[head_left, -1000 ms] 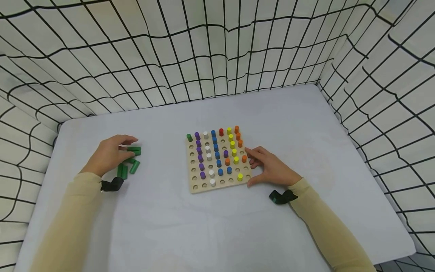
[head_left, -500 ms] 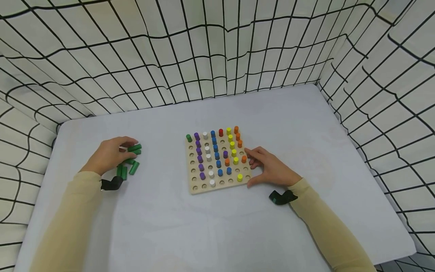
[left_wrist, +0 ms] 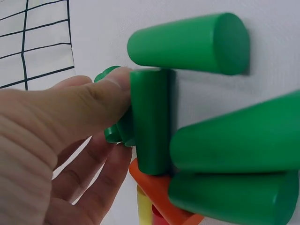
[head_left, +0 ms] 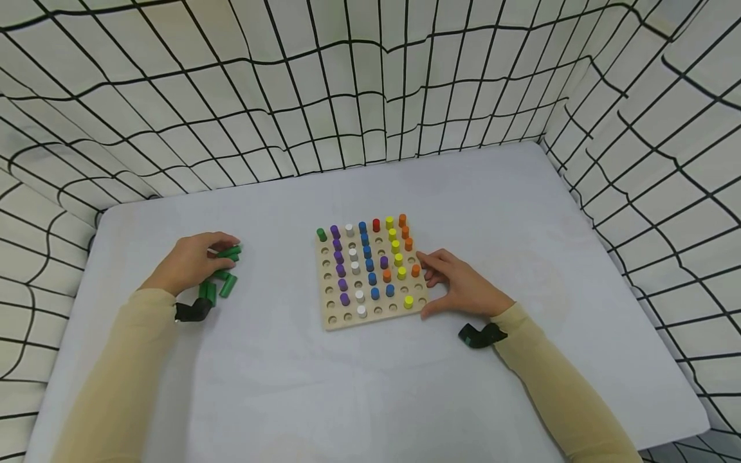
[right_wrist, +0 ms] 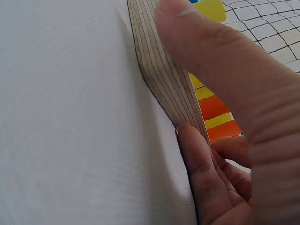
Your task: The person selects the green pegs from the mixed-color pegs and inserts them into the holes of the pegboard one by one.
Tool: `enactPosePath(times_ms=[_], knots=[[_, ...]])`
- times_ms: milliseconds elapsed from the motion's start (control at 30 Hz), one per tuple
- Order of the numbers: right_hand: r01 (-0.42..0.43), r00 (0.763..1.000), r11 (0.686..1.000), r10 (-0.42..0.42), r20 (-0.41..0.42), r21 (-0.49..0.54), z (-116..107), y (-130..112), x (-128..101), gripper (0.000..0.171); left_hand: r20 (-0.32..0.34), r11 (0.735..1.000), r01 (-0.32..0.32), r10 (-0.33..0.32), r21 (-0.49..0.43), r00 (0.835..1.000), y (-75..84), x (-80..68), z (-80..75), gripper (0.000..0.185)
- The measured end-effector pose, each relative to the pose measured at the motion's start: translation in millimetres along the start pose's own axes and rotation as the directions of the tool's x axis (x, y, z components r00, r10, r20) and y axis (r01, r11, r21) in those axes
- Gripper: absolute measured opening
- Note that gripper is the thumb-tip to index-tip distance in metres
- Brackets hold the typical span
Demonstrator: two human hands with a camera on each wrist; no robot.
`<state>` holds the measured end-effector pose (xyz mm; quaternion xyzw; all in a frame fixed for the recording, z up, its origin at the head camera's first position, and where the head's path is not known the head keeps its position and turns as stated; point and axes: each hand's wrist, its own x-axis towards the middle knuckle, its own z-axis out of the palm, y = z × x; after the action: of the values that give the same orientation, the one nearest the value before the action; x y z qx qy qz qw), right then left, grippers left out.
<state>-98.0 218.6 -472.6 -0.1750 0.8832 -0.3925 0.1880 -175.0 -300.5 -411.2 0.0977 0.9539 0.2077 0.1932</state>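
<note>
On the left of the table, my left hand pinches a green peg between thumb and fingers. Several more green pegs lie loose beside and below that hand; in the left wrist view a green peg lies close to the thumb. A wooden pegboard in the middle bears upright pegs in purple, white, blue, yellow and orange, with one red and one green. My right hand holds the board's right edge, its thumb near the front corner. In the right wrist view the thumb partly covers the board's layered side.
A white table carries everything. Black wire grid panels stand behind it and along both sides. Several holes in the board show no peg, among them the row along its front.
The left fingers have closed round a green peg, which has tilted slightly where it lies. The right hand and the pegboard stay in place.
</note>
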Motion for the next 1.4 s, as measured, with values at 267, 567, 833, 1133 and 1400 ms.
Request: enactPosePath(times_ms=[267,567,833,1133,1400], knots=[[0.007,1.000,1.000,-0.007,0.002,-0.003,-0.9,-2.3,-0.4,0.120,-0.002,0.999,-0.025,0.025,0.027,1.000,1.9,-0.1,-0.1,0.049],[-0.006,1.000,1.000,0.005,0.004,0.015,-2.4,-3.9,-1.4,0.121,0.004,0.997,-0.034,0.034,0.070,0.999,4.2,4.3,-0.6,0.046],[0.002,1.000,1.000,-0.002,0.003,0.013,-2.5,-2.3,-1.7,0.121,0.011,0.996,-0.030,0.029,0.081,1.000,5.8,1.2,-0.7,0.040],[0.016,1.000,1.000,-0.016,-0.001,0.000,-3.0,-4.5,-1.7,0.121,-0.008,0.995,-0.044,0.045,0.085,0.999,4.8,-1.6,-1.5,0.039],[0.019,1.000,1.000,-0.019,0.000,0.010,-3.4,-5.6,-2.2,0.120,-0.031,0.995,-0.038,0.040,0.087,0.999,7.4,-4.9,-3.1,0.039]])
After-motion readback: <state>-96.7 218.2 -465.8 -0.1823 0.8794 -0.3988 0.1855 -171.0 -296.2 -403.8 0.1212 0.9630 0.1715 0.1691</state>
